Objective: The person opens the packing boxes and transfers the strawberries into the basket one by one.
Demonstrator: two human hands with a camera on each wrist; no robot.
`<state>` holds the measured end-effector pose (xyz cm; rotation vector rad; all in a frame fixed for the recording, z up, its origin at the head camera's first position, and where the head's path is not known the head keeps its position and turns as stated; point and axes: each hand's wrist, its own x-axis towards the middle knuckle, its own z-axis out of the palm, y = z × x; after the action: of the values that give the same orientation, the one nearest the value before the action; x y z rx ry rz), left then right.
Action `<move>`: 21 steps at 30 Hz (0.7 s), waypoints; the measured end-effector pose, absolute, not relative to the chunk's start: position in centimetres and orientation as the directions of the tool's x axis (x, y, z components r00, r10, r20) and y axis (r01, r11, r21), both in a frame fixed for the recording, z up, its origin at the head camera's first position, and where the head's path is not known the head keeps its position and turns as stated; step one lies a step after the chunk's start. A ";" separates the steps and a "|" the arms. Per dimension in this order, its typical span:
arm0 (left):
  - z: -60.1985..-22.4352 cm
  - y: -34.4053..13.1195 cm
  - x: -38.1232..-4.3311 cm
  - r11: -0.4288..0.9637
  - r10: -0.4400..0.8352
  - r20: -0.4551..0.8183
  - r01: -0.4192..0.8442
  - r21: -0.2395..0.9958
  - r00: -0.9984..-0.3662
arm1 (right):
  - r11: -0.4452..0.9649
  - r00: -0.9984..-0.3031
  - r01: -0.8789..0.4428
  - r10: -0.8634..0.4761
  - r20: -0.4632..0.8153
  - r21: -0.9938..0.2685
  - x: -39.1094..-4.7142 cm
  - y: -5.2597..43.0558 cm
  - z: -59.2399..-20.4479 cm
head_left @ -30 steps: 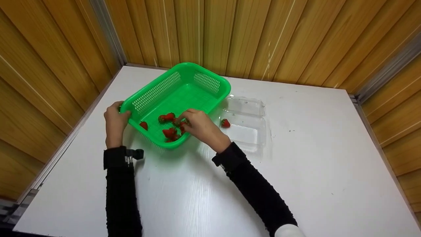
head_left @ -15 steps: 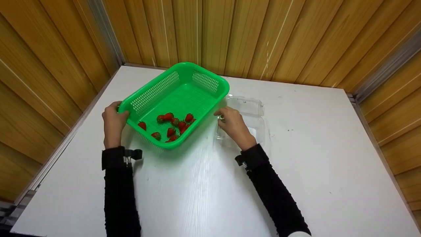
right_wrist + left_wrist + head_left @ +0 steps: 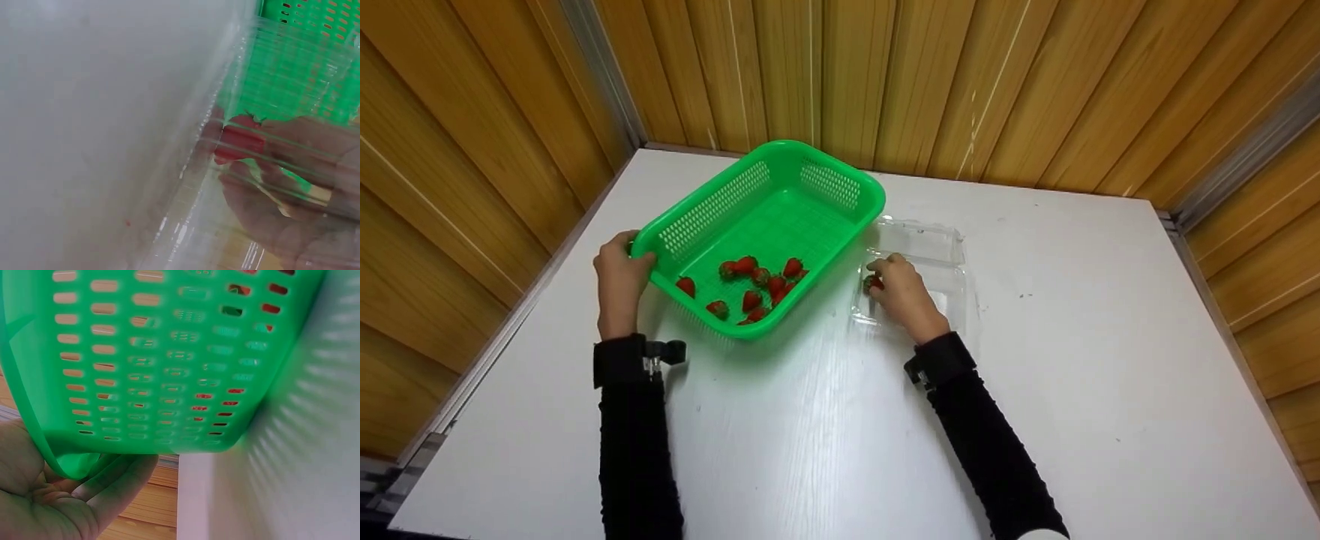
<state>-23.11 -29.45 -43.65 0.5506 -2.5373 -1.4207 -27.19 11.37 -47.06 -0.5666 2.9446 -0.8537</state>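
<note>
My left hand [image 3: 620,281] grips the rim of a green plastic basket [image 3: 697,202] at its left corner; in the left wrist view its fingers [image 3: 121,486] reach under the rim. Several red strawberries [image 3: 751,301] lie at the near end of the basket. To the right, my right hand [image 3: 906,292] is over a clear plastic box [image 3: 952,300], pinching a strawberry [image 3: 872,283] between thumb and fingers at the box's left side. The right wrist view sees that strawberry [image 3: 242,139] and the fingers through the clear plastic wall.
The box's hinged clear lid [image 3: 922,241] lies open toward the back. Both stand on a white table [image 3: 1080,337]. Wood-look panels [image 3: 930,90] wall it in at the back and both sides.
My right hand has gone from among the strawberries in the basket rightward to the clear box, then slightly further into it. The left hand stays on the basket rim.
</note>
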 end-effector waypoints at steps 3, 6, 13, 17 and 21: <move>-43.6 -29.4 -23.1 0.474 -0.401 -0.024 -0.230 0.850 -0.916 | 0.792 -0.940 -0.312 -0.338 0.050 -0.525 -27.2 11.4 -47.3; -43.7 -29.4 -23.1 0.481 -0.401 -0.020 -0.229 0.846 -0.916 | 0.785 -0.941 -0.305 -0.337 0.041 -0.540 -27.2 11.4 -47.4; -43.8 -29.5 -23.1 0.495 -0.406 -0.016 -0.235 0.836 -0.914 | 0.753 -0.942 -0.286 -0.333 0.031 -0.593 -27.1 11.7 -47.3; -43.8 -29.7 -23.2 0.496 -0.406 -0.025 -0.243 0.834 -0.914 | 0.757 -0.945 -0.275 -0.326 0.023 -0.593 -26.9 11.8 -46.9; -43.7 -29.6 -23.3 0.493 -0.404 -0.026 -0.242 0.835 -0.914 | 0.760 -0.946 -0.283 -0.321 0.040 -0.585 -26.7 12.1 -46.1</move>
<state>-23.29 -29.63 -43.71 0.5603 -2.5611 -1.3908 -26.74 12.14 -46.07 -0.4959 2.8878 -0.9448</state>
